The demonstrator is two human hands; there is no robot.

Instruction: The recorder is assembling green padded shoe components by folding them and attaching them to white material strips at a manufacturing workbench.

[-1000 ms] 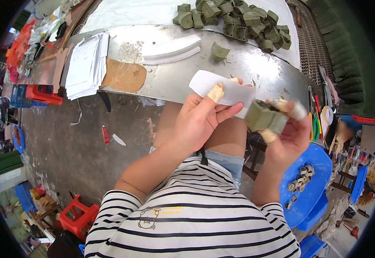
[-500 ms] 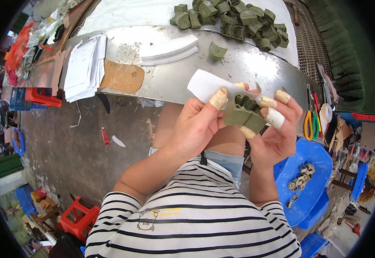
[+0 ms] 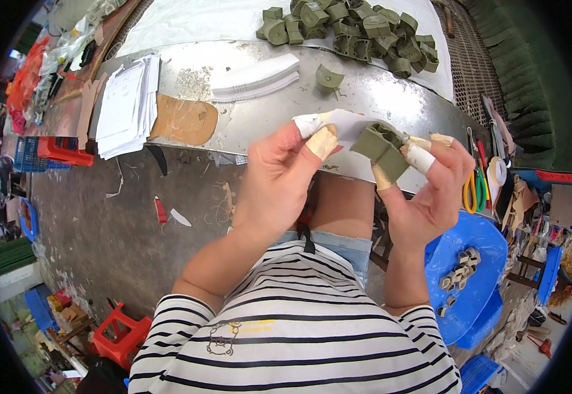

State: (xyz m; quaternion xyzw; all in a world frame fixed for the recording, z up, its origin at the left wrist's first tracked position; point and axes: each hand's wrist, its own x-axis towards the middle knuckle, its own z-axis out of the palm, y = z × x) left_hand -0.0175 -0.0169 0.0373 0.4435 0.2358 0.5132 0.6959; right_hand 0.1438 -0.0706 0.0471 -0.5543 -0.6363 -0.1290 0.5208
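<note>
The left hand (image 3: pixel 276 174), in the middle of the frame, has its thumb and a finger pinched on one end of a thin, smooth white strip that looks like paper (image 3: pixel 348 123). The right hand (image 3: pixel 434 190), right of the middle, has its thumb and fingers clamped on a small, curved olive-green piece that looks like cloth or leather (image 3: pixel 379 150). The strip reaches over to the green piece, but I cannot tell if it goes behind it or sticks to it. The green piece should be light and a bit stiff, and it should bend without breaking; its sides look best to hold. The strip should be very light and floppy, and could crease or tear, so its end is a good place to pinch. At the lower right, a wide blue plastic seat or tub (image 3: pixel 483 243) holds a little heap of small grey and tan pieces (image 3: pixel 460 266). At the far left is a blue plastic crate with holes (image 3: pixel 28 154); I cannot tell what is in it. A big pile of olive-green pieces (image 3: pixel 371 29) sits at the top on a white sheet (image 3: pixel 181 26).
</note>
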